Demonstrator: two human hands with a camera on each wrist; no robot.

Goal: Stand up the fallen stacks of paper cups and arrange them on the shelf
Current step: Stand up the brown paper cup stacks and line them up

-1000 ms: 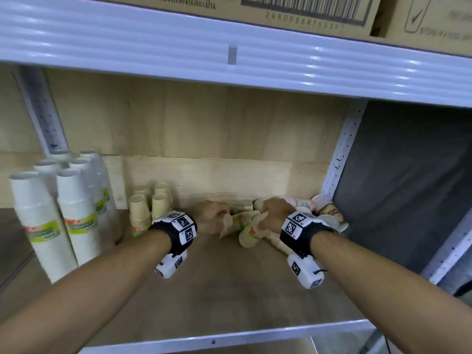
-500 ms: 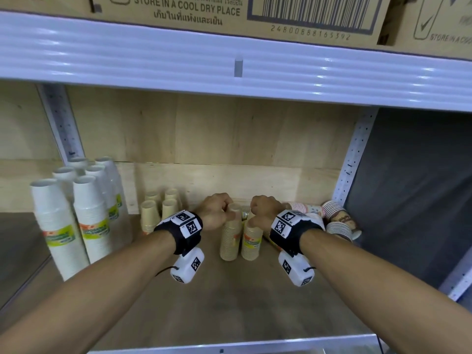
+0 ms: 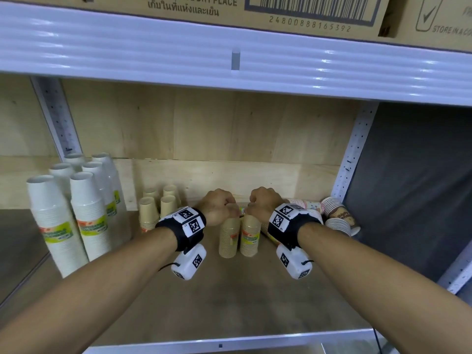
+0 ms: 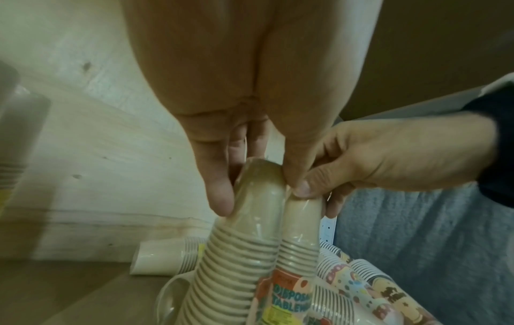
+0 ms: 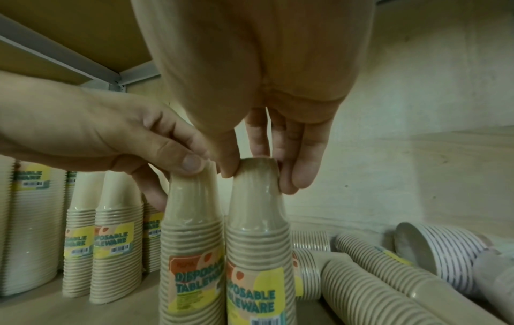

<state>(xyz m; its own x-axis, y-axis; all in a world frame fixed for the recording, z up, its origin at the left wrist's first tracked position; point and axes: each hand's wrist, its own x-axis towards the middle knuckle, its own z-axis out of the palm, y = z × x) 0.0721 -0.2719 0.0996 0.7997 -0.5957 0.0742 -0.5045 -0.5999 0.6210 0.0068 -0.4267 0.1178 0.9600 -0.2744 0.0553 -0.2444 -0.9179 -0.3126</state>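
Both forearms reach forward, roughly parallel, wrists close together and each strapped with a black band carrying a white camera unit. The left hand [image 3: 218, 209] is turned palm down, fingers [image 4: 219, 198] curled downward in a pinch. The right hand [image 3: 263, 205] is posed alike (thumb opposing the fingers [image 5: 303, 173]). The knuckles of the two hands nearly touch.

Six white stacks [image 3: 55, 221], six upright beige [image 3: 229, 237]

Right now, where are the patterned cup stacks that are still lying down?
In the head view, the patterned cup stacks lie at the shelf's back right corner, by the white upright, right of the right hand.
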